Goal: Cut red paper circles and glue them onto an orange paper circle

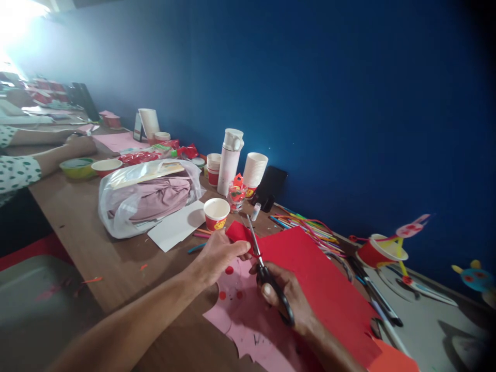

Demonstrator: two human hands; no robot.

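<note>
My left hand (pixel 219 254) pinches a small piece of red paper (pixel 237 233) between thumb and fingers. Black-handled scissors (pixel 271 287) are in my right hand (pixel 289 294), with their blades parted at the edge of that red piece. Beneath my hands lies pink paper (pixel 244 315) with red dots and pen marks. A large red sheet (pixel 310 274) spreads under and beyond my right hand. Just past my left hand stands a red and white paper cup (pixel 216 213).
Left of the cup sit a white card (pixel 176 227) and a plastic bag (pixel 151 196) with pink cloth. Behind are a flask (pixel 230 163) and stacked cups (pixel 256 170). Coloured sticks (pixel 310 227) lie along the blue wall. Another person's hand (pixel 79 146) works at far left.
</note>
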